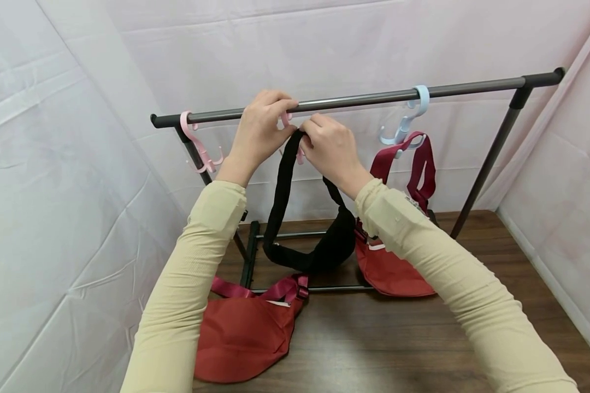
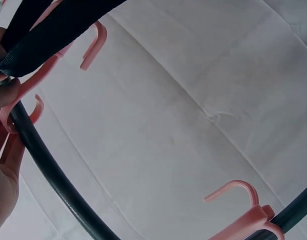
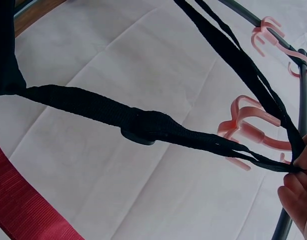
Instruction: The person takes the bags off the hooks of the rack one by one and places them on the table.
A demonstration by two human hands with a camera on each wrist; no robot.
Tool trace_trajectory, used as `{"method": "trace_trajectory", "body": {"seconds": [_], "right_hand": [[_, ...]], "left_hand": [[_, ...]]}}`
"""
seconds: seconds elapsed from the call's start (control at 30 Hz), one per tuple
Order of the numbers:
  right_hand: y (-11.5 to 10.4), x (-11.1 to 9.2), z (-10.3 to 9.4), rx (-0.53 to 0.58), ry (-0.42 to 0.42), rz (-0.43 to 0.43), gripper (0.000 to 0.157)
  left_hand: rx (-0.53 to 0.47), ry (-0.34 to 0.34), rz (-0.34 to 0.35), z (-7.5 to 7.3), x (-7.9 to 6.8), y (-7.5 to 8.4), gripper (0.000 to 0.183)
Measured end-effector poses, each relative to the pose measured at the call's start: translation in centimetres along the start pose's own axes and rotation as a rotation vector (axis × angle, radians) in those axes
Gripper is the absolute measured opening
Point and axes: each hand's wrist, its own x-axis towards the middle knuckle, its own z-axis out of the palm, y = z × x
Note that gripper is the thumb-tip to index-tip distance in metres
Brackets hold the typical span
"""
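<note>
A black waist bag [image 1: 331,240] hangs by its strap [image 1: 284,180] below the clothes rail [image 1: 354,101]. Thumb and fingers of my right hand [image 1: 331,144] pinch the top of the strap loop, seen also in the right wrist view, where a dark buckle [image 3: 138,135] sits along the strap. Up at the rail, my left hand [image 1: 263,128] grips the upper part of a pink hook [image 2: 36,80], its thumb close to the strap. The hook's lower prongs [image 3: 243,117] show behind the strap in the right wrist view.
Another pink hook [image 1: 201,144] hangs at the rail's left end. On the right, a blue hook [image 1: 405,123] carries a red waist bag [image 1: 393,270] by its strap. A second red waist bag [image 1: 246,338] lies on the wooden floor [image 1: 354,338]. White cloth surrounds the rack.
</note>
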Motion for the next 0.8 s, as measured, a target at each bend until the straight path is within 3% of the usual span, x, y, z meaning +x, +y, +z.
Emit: {"method": "trace_trajectory", "body": {"seconds": [0.4, 0.8], "right_hand": [[0.2, -0.9, -0.4, 0.013, 0.077, -0.116, 0.012], [-0.5, -0.2, -2.5, 0.031, 0.045, -0.081, 0.014]], "left_hand": [[0.002, -0.007, -0.015, -0.1, 0.0, 0.2, 0.030], [-0.013, 0.027, -0.002, 0.3, -0.1, 0.0, 0.030]]}}
